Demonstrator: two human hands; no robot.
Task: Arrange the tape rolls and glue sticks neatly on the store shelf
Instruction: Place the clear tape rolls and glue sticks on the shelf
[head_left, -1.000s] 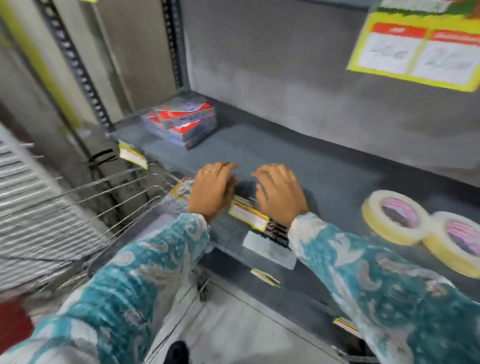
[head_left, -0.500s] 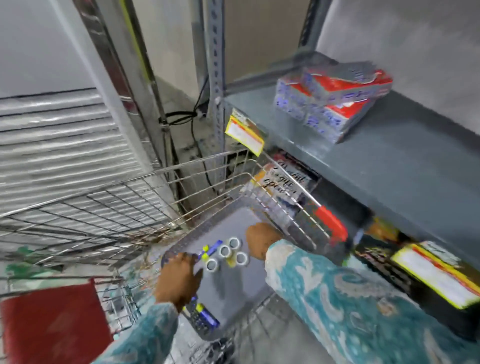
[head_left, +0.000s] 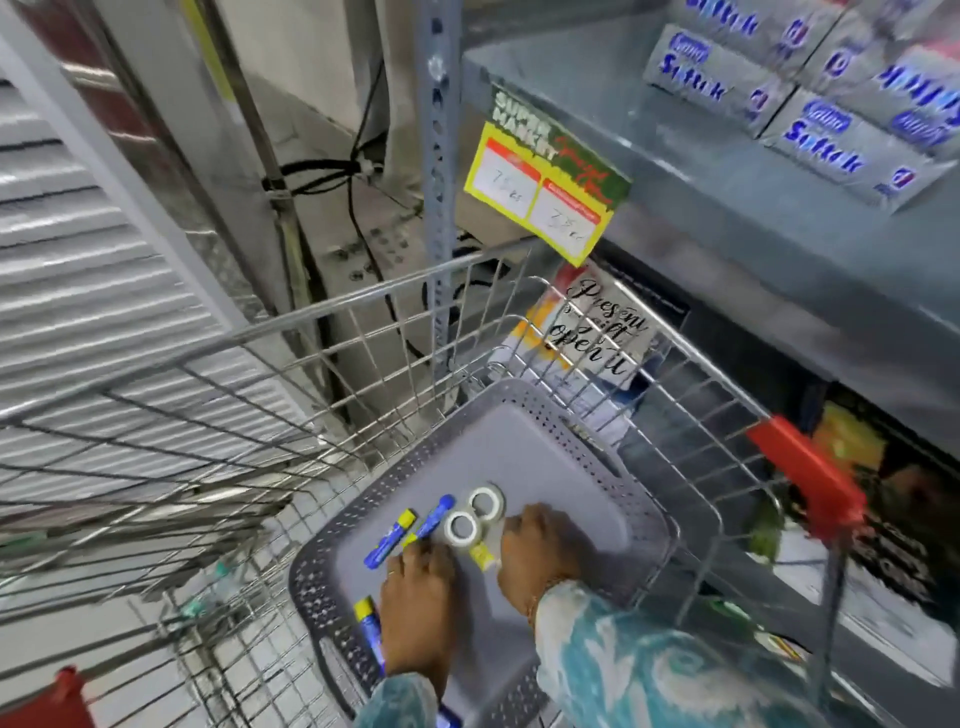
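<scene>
Closest to the camera are two arms in blue and white patterned sleeves (head_left: 649, 670). Both reach down into a grey plastic tray (head_left: 561, 441) with small holes around its rim. The tray sits inside a wire shopping cart (head_left: 363, 332).

The left hand (head_left: 418, 608) lies palm down on the tray floor. Its fingers are stretched forward and close together, and the tips touch the end of a blue glue stick (head_left: 434, 519). It does not seem to be holding anything. Just beside its wrist lies another glue stick with a yellow cap (head_left: 368, 621).

The right hand (head_left: 535, 553) is also palm down, with its fingers curled a little. They are next to a small yellow and white thing (head_left: 482, 555), but I cannot tell if they grip it.

Just past the hands are two white tape rolls (head_left: 474, 516), lying flat and touching each other. To their left lies a third glue stick (head_left: 389, 538), blue with a yellow cap.

Farther on, the cart has a red handle (head_left: 808, 475) on the right. Beyond the cart stands a grey metal shelf (head_left: 701, 171). A yellow price tag (head_left: 540, 192) hangs from its front edge. On the shelf, at the top right, are silver boxes with blue writing (head_left: 810, 109).
</scene>
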